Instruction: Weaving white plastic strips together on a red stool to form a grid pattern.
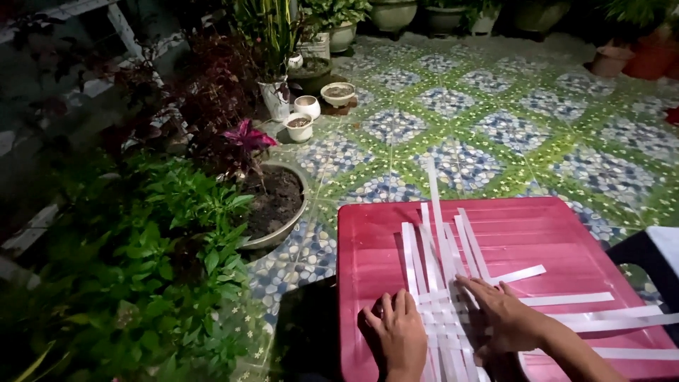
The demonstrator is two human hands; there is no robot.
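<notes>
White paper strips lie crossed over one another in a loose weave on the red counter, some running lengthwise away from the person and others sideways toward the right edge. The left hand rests flat with fingers relaxed on the near ends of the lengthwise strips, while the right hand presses open-palmed on the woven middle, gripping nothing. Potted plants crowd the tiled floor to the left.

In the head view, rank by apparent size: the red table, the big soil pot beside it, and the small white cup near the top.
1. Red table, by far the largest, though it is also nearest the camera.
2. Soil pot.
3. White cup, smallest, but farther off, so its true size is less sure.
</notes>
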